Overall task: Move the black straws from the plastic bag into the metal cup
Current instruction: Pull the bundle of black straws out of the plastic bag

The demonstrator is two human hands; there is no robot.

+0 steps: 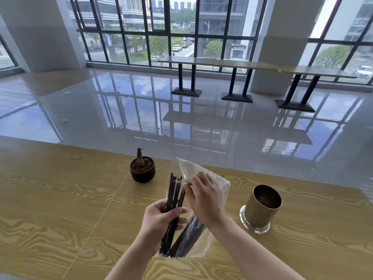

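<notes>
My left hand (159,217) grips a bundle of several black straws (174,196) around its middle, held above the wooden table (60,209). A clear plastic bag (201,170) surrounds the bundle's upper end, and more black straws (188,237) lie in its lower part under my right wrist. My right hand (205,196) pinches the bag's film near the straw tips. The metal cup (261,209) stands upright on the table to the right of both hands, apart from them, its inside dark.
A small black pot with a bare stem (142,168) stands on the table just left of the bag's top. The table's far edge runs behind it. Beyond lie a glossy tiled floor, long tables (242,64) and large windows.
</notes>
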